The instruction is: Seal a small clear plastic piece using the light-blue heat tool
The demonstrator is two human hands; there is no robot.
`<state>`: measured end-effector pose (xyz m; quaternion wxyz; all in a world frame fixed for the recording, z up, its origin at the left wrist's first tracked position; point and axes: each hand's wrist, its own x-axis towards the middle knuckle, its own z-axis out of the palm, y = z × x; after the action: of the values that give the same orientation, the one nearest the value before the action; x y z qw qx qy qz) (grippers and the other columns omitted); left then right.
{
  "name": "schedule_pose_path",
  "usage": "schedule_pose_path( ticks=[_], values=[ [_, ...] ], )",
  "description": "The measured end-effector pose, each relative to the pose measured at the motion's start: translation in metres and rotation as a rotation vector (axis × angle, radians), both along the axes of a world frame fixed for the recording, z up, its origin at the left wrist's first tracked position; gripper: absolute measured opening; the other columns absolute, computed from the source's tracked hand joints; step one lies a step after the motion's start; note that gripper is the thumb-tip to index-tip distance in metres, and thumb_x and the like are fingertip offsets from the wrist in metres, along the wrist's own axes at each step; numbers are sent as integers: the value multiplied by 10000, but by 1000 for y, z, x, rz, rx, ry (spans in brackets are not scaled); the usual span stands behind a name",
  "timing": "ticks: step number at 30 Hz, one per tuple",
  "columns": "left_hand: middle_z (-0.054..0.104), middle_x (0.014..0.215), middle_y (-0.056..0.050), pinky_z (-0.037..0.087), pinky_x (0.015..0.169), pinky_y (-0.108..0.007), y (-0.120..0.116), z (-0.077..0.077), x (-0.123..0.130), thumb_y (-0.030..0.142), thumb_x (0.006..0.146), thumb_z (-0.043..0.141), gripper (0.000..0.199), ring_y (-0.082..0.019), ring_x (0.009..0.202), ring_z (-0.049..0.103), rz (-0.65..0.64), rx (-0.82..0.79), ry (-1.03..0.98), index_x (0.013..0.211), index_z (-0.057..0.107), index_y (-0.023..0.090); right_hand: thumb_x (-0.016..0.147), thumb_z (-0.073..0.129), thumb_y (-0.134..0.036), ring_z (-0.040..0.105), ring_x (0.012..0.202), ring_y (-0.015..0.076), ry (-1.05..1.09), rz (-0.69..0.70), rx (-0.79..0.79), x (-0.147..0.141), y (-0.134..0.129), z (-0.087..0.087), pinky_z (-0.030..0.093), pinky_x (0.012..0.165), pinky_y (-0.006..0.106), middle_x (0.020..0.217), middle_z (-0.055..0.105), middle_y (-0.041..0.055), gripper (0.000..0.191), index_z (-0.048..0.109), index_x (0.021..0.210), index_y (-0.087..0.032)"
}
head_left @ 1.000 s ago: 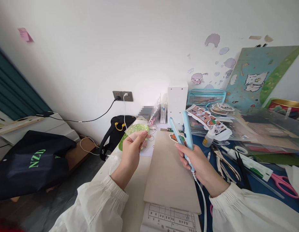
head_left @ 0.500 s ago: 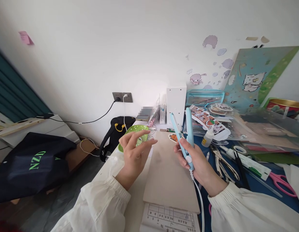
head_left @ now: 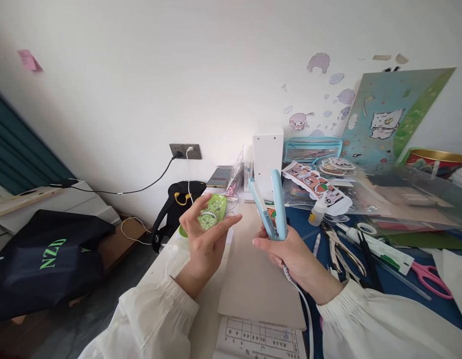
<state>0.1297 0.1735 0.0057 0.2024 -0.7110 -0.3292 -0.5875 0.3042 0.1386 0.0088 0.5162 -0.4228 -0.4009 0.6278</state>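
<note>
A small light-blue mini flat iron with a white cord is in my right hand, its two arms spread apart and pointing up. My right fingers wrap round its lower end, above a beige board. To the left, my left hand is raised with thumb and index finger apart, holding nothing. Behind it lies a green patterned dish or case with a clear ring-shaped piece on it. A printed form lies under the near edge of the board.
On the blue mat at right are a glue bottle, a hole punch, pink scissors and cut-out stickers. A white box stands behind. A black backpack is left of the table.
My right hand has shifted its hold lower on the flat iron, which has moved left. My left index finger and thumb have spread wider. The view has shifted slightly.
</note>
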Motion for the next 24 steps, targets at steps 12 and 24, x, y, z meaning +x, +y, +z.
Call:
schedule_pose_path(
  ticks=[12, 24],
  values=[
    [688, 723, -93, 462, 495, -288, -1, 3, 6, 515, 862, 474, 417, -187, 583, 621, -817, -1149, -633, 868, 695, 161, 566, 811, -336, 357, 373, 43, -61, -151, 21, 2, 2, 1, 235, 362, 213, 649, 592, -54, 391, 545, 817, -199],
    [732, 721, -46, 480, 516, -246, -7, 4, 8, 341, 778, 689, 144, -144, 563, 629, -686, -1233, -516, 810, 746, 212, 629, 783, -361, 404, 441, 65, -214, -129, 78, 4, 2, -3, 280, 394, 222, 703, 613, -27, 354, 542, 832, -201]
  ],
)
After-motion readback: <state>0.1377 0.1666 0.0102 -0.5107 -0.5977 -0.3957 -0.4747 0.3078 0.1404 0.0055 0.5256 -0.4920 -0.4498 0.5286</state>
